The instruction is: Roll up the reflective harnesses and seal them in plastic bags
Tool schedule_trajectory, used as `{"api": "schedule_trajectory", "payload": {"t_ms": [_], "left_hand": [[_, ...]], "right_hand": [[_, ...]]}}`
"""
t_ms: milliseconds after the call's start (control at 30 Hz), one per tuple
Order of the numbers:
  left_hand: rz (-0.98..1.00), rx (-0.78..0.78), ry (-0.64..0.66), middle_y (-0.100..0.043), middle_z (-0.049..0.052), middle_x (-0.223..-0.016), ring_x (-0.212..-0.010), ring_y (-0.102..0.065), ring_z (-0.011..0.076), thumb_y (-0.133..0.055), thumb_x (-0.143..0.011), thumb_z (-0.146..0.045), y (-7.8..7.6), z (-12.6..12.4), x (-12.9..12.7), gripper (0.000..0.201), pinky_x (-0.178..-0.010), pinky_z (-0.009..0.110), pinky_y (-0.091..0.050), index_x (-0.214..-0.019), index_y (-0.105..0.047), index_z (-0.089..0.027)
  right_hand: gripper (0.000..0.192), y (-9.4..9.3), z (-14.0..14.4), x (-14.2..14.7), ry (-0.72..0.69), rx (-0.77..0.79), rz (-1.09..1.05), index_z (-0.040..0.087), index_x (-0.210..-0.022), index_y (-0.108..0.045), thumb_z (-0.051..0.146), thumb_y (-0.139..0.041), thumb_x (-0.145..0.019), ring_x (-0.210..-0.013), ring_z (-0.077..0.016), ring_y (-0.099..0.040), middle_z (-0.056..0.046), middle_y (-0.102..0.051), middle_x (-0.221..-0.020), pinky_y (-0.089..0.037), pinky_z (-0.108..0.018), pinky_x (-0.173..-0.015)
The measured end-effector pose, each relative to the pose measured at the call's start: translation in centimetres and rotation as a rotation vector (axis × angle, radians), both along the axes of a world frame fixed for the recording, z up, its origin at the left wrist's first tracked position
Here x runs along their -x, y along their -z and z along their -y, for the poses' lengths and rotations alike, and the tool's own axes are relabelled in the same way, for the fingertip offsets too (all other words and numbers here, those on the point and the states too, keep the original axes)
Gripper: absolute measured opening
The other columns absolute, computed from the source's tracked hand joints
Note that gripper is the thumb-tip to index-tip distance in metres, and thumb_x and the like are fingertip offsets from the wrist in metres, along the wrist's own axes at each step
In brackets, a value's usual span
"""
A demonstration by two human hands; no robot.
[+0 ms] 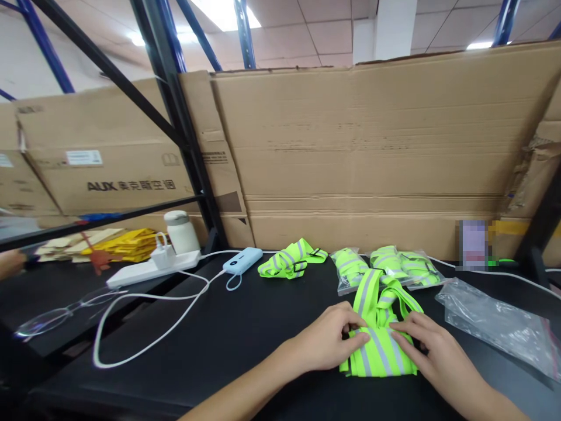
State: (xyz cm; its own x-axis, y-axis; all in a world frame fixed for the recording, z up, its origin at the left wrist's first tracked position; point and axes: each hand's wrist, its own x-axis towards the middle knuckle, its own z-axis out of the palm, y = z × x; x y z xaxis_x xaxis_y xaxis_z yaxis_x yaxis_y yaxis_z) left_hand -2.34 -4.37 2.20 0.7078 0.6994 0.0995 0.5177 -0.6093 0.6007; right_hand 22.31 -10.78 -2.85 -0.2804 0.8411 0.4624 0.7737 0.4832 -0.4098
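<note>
You have the lime-green reflective strap flat on the black tabletop, right of its middle and toward the near edge, with its lower part folded into a wide, layered band and its upper part standing off in loose loops toward the back edge. Your left hand touches the band's upper left, and your right hand its upper right; on each, thumb and forefinger come close together at the fold line, though you can't tell from this view whether they pinch the layers or only press them. This looks like the folding step, partly done, since the loops aren't yet gathered in. Your next move seems to call for keeping the stacked layers square under one hand while the other brings the loops down over them; let go too soon and the webbing could spring open. Three bagged straps lie beyond, near the back edge, with clear plastic packaging toward the right edge.
</note>
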Motion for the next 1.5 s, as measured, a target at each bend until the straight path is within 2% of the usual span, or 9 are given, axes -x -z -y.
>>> {"api": "schedule_trajectory", "payload": {"t_ms": [267, 567, 767, 833, 967, 1100, 1267, 1400, 1500], "left_hand": [[-0.033, -0.248, 0.179, -0.072, 0.008, -0.101, -0.100, -0.066, 0.0238, -0.054, -0.092, -0.011, 0.2, 0.9, -1.1, 0.028, -0.090, 0.033, -0.054, -0.109, -0.074, -0.020], [-0.175, -0.365, 0.205, -0.074, 0.006, -0.083, -0.082, -0.071, 0.0234, -0.058, -0.090, -0.013, -3.4, -0.5, -3.4, 0.021, -0.077, 0.032, -0.055, -0.100, -0.075, -0.017], [-0.209, -0.735, 0.207, -0.063, 0.015, -0.120, -0.112, -0.060, 0.0319, -0.075, -0.080, -0.021, -1.6, -2.8, -7.7, 0.051, -0.092, 0.042, -0.049, -0.128, -0.061, -0.015], [-0.221, -0.803, 0.245, -0.065, 0.015, -0.114, -0.108, -0.060, 0.0308, -0.069, -0.080, -0.012, -0.9, -3.7, -9.0, 0.038, -0.090, 0.041, -0.047, -0.117, -0.066, -0.014], [0.045, -0.426, 0.123, -0.065, 0.004, -0.076, -0.082, -0.062, 0.0225, -0.066, -0.084, -0.019, -1.0, -5.8, -10.7, 0.005, -0.076, 0.031, -0.044, -0.082, -0.070, -0.016], [0.145, -0.158, -0.103, -0.050, -0.001, -0.058, -0.053, -0.044, 0.0137, -0.042, -0.100, -0.049, -1.6, -8.6, -10.1, 0.050, -0.051, 0.026, -0.030, -0.079, -0.067, -0.011], [0.022, 0.033, 0.022, -0.053, -0.002, -0.059, -0.054, -0.046, 0.0115, -0.056, -0.090, -0.059, -2.2, -10.9, -6.6, 0.051, -0.051, 0.023, -0.033, -0.074, -0.068, -0.012], [-0.145, 0.159, 0.209, -0.070, -0.001, -0.083, -0.071, -0.061, 0.0137, -0.077, -0.074, -0.036, -2.9, -10.8, -5.1, 0.027, -0.063, 0.021, -0.045, -0.094, -0.074, -0.017], [-0.280, 0.188, 0.242, -0.072, 0.001, -0.086, -0.070, -0.063, 0.0162, -0.078, -0.064, -0.023, -3.2, -10.1, -5.2, 0.038, -0.060, 0.023, -0.047, -0.101, -0.074, -0.017]], "right_hand": [[0.033, 0.0, 0.7, 0.6, 0.036, -0.322, 0.241, 0.022, -0.099, -0.069, 0.025, -0.037, -0.106, -0.080, -0.0218, -0.071, -0.010, -0.068, -0.096, -0.058, -0.032, -0.068], [0.044, -0.8, 2.0, 1.2, -0.113, -0.439, 0.324, 0.021, -0.121, -0.067, 0.043, -0.075, -0.084, -0.084, -0.0291, -0.072, -0.010, -0.075, -0.100, -0.060, -0.039, -0.073], [0.033, -0.6, 1.8, 1.9, -0.132, -0.527, 0.307, 0.021, -0.114, -0.069, 0.045, -0.063, -0.094, -0.078, -0.0246, -0.071, -0.008, -0.074, -0.092, -0.058, -0.034, -0.070], [0.032, -0.6, 1.7, 2.2, -0.140, -0.580, 0.297, 0.020, -0.112, -0.070, 0.046, -0.056, -0.098, -0.077, -0.0233, -0.071, -0.006, -0.075, -0.090, -0.057, -0.033, -0.069], [0.034, -0.9, 1.6, 2.6, -0.153, -0.622, 0.282, 0.019, -0.110, -0.071, 0.047, -0.053, -0.101, -0.078, -0.0227, -0.070, -0.005, -0.075, -0.087, -0.056, -0.031, -0.071], [0.034, -1.1, 1.7, 2.7, -0.177, -0.599, 0.252, 0.018, -0.111, -0.070, 0.046, -0.053, -0.102, -0.075, -0.0213, -0.069, -0.006, -0.075, -0.086, -0.055, -0.030, -0.069], [0.033, -0.6, 1.4, 2.6, -0.176, -0.602, 0.237, 0.018, -0.112, -0.070, 0.045, -0.054, -0.101, -0.074, -0.0209, -0.070, -0.006, -0.074, -0.085, -0.057, -0.029, -0.066], [0.032, -0.3, 1.2, 2.6, -0.188, -0.583, 0.242, 0.018, -0.113, -0.070, 0.044, -0.058, -0.099, -0.074, -0.0207, -0.070, -0.006, -0.074, -0.085, -0.058, -0.028, -0.066], [0.032, -0.4, 1.3, 2.4, -0.189, -0.582, 0.239, 0.018, -0.114, -0.069, 0.043, -0.060, -0.098, -0.075, -0.0208, -0.069, -0.006, -0.074, -0.086, -0.058, -0.027, -0.067]]}}
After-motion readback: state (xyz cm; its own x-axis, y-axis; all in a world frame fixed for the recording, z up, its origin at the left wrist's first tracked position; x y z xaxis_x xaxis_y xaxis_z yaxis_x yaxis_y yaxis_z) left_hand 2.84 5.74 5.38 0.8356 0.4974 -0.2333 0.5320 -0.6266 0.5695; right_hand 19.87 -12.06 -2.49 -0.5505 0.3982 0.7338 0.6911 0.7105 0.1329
